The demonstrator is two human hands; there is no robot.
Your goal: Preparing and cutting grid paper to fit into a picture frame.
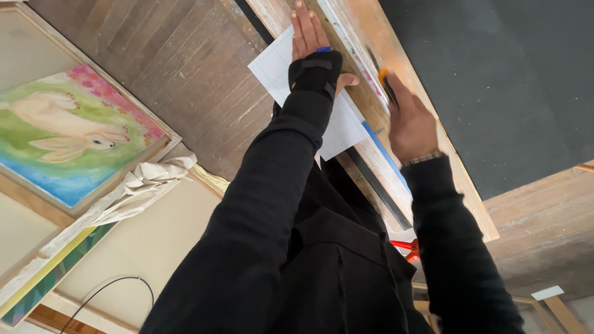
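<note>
The right hand [411,124] is closed around an orange knife [386,85] laid along the board's [433,167] edge. Just beyond, the left hand [309,37], fingers pressed flat together, holds the white sheet [272,68] down. A slip of the blade could likely reach those fingers. No containers are seen.

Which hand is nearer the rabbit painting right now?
Left. The left hand presses flat on the white sheet, on the side toward the rabbit painting. The right hand, gripping an orange-and-black tool at the wooden board, is farther off.
</note>
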